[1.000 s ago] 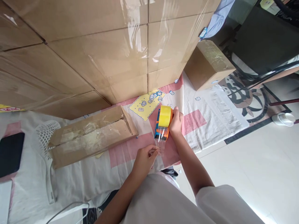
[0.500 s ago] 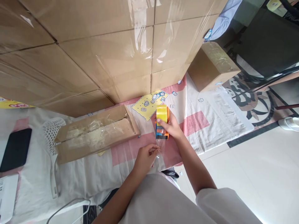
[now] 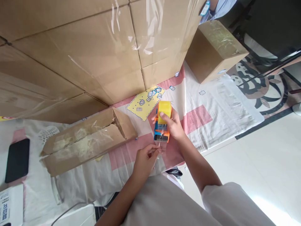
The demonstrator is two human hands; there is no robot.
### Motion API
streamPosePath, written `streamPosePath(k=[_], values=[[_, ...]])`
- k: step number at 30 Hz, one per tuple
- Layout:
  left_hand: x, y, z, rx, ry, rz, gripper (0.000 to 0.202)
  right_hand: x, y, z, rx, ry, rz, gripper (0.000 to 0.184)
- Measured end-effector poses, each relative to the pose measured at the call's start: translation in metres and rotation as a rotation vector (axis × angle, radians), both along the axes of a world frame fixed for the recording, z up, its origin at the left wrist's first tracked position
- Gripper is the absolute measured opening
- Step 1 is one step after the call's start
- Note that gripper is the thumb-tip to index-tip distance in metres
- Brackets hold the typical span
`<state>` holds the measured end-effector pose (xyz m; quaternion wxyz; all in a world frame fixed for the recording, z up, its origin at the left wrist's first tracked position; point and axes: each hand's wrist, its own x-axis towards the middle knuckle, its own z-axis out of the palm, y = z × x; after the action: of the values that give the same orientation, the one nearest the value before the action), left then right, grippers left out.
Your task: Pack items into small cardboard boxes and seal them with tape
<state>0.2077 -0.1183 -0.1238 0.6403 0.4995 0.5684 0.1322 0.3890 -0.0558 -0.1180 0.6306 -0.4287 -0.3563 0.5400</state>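
My right hand [image 3: 173,125] is wrapped round an orange and blue tape dispenser [image 3: 161,131] that carries a yellow roll of tape [image 3: 164,108]. It is held over the pink and white sheet [image 3: 199,117]. My left hand [image 3: 145,160] pinches the free end of the clear tape [image 3: 160,147] just below the dispenser's mouth. A long flat cardboard box [image 3: 87,141], covered in clear tape, lies to the left of both hands.
A tall stack of taped cardboard boxes [image 3: 82,53] fills the upper left. A smaller box [image 3: 213,50] stands at the upper right. A yellow sticker sheet [image 3: 144,103] lies above the dispenser. A black phone [image 3: 17,160] lies far left. White tiled floor [image 3: 258,163] is on the right.
My right hand has turned the dispenser and now grips over its top. My left hand keeps its pinch on the tape end. The view has shifted slightly.
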Motion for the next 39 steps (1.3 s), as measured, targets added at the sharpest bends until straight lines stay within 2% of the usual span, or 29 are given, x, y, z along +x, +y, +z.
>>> streamPosePath(k=[6, 10, 13, 19, 24, 26, 29, 32, 36, 39], values=[[0.007, 0.010, 0.000, 0.014, -0.061, 0.034, 0.033, 0.002, 0.000, 0.001, -0.090, 0.209, 0.062, 0.026], [0.008, 0.011, -0.002, 0.126, -0.039, -0.005, 0.027, 0.006, 0.001, 0.000, -0.168, 0.278, 0.084, 0.027], [0.009, 0.010, -0.002, 0.244, -0.006, -0.049, 0.028, 0.010, 0.001, 0.004, -0.194, 0.312, 0.080, 0.028], [0.013, 0.012, 0.002, 0.686, 0.036, -0.158, 0.041, 0.015, 0.002, 0.012, -0.253, 0.342, 0.064, 0.032], [0.018, 0.016, 0.003, 0.821, 0.044, -0.217, 0.042, 0.018, 0.002, 0.013, -0.275, 0.372, 0.052, 0.033], [0.017, 0.020, -0.001, 0.837, 0.056, -0.239, 0.040, 0.020, 0.002, 0.014, -0.291, 0.390, 0.038, 0.033], [0.012, 0.028, -0.011, 0.855, 0.080, -0.274, 0.027, 0.025, 0.001, 0.014, -0.348, 0.425, 0.078, 0.034], [0.003, 0.033, -0.019, 0.777, 0.096, -0.219, 0.018, 0.030, -0.001, 0.011, -0.340, 0.421, 0.079, 0.036], [-0.006, 0.030, -0.021, 0.505, 0.091, -0.103, 0.021, 0.033, 0.001, 0.005, -0.106, 0.313, -0.246, 0.029], [-0.007, 0.028, -0.017, 0.356, 0.040, -0.029, 0.026, 0.038, 0.004, 0.003, 0.040, 0.207, -0.455, 0.032]])
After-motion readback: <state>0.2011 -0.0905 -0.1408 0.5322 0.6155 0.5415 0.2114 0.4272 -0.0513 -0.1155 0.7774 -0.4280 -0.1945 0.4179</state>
